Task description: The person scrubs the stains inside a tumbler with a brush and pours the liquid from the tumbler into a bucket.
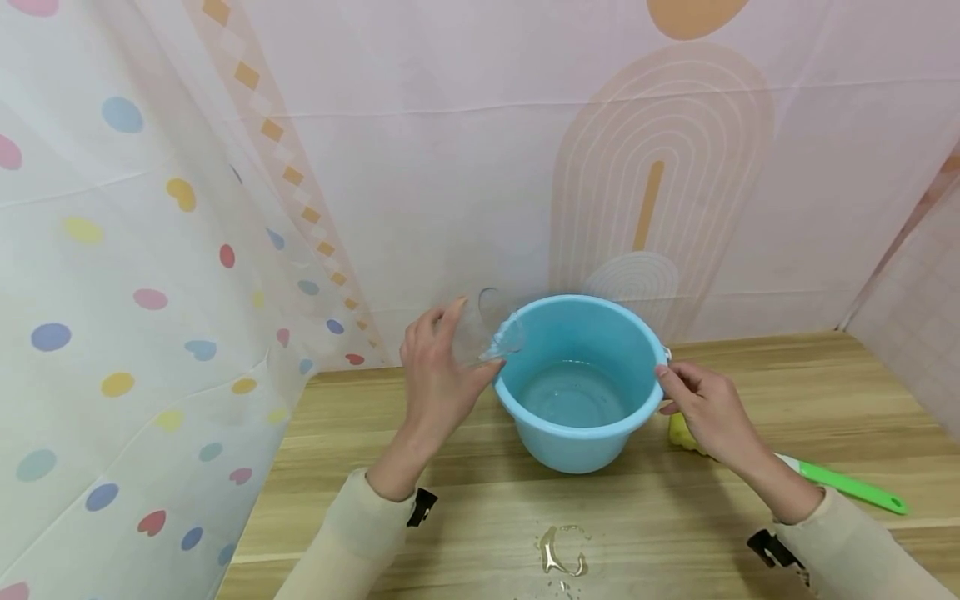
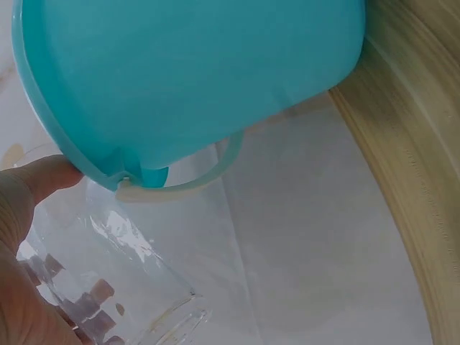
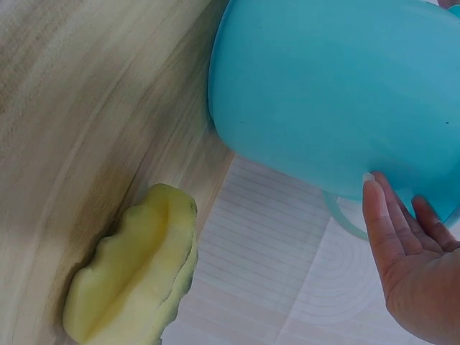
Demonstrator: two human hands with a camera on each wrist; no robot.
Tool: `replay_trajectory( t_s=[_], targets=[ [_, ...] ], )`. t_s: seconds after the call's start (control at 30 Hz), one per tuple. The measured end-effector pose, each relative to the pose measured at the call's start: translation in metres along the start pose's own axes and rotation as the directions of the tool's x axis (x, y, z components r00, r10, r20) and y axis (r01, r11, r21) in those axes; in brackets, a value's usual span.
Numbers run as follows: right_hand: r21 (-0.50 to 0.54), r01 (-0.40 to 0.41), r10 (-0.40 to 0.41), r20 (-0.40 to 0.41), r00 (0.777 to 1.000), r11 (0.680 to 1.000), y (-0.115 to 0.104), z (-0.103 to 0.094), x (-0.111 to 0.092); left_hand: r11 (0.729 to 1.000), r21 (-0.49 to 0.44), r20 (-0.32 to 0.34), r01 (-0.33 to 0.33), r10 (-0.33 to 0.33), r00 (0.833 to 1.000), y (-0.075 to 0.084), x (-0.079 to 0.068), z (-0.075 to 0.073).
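A light-blue bucket [image 1: 577, 450] stands upright on the wooden table with shallow water [image 1: 573, 400] at its bottom. My left hand [image 1: 438, 375] grips a clear cup [image 2: 126, 237], tipped on its side with its mouth at the bucket's left rim. In the left wrist view, the thumb tip appears at or against that rim. My right hand [image 1: 712, 408] holds the opposite side of the rim, thumb on top. Its other fingers [image 3: 384, 223] lie along the bucket's outer wall. Whether liquid is leaving the cup is hard to tell.
A sponge brush lies right of the bucket, its yellow sponge head [image 3: 136, 266] partly behind my right hand and its green handle [image 1: 851, 486] pointing right. Spilled water [image 1: 558, 554] wets the table's front. A patterned curtain [image 1: 450, 167] hangs behind and at left.
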State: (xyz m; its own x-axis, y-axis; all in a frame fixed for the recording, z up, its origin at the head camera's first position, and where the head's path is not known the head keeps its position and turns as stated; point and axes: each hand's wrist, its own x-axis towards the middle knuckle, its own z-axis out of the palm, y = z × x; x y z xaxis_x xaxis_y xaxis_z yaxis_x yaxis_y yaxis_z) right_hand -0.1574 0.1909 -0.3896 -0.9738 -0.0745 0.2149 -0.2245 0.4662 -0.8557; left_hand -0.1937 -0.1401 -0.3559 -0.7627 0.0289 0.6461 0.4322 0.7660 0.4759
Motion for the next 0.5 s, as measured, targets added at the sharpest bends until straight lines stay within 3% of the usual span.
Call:
replay_trajectory(
  t_s=[0.5],
  targets=[
    [-0.010,-0.005,0.005,-0.003,1.000,1.000,0.000,-0.002,0.000,0.992,-0.111,-0.052,0.058,-0.064,0.997,-0.011,-0.009,0.000]
  ],
)
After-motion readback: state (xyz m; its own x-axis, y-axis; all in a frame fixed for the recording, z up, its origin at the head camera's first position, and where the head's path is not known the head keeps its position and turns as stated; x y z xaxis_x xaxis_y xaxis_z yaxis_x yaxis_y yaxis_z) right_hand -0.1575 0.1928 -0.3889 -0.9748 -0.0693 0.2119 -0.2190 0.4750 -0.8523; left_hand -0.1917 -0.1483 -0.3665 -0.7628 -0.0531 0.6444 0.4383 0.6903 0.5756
